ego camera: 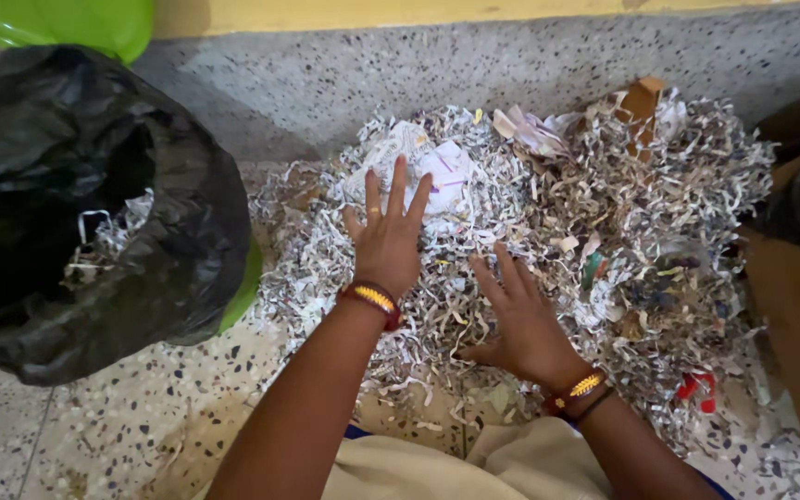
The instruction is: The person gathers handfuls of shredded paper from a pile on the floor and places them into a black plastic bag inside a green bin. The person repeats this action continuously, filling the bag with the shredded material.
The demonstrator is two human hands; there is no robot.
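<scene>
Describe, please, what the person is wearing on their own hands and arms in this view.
Both forearms are bare, with no sleeves. The left hand has a thin ring on one finger and a red-and-gold bangle at the wrist. The right hand has a similar red-and-gold bangle plus a thin dark band behind it.

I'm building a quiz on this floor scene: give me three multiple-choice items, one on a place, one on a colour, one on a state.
1. Where is the black bag?
A. Left of the shredded paper pile
B. Right of it
C. On top of it

2. What colour is the bin rim at top left?
A. Red
B. Green
C. Blue

3. How are the left hand and right hand?
A. Clenched
B. Holding a broom
C. Open, flat on the paper

Answers: 1 A, the bag sits left of the pile. 2 B, the rim is bright green. 3 C, fingers are spread.
</scene>
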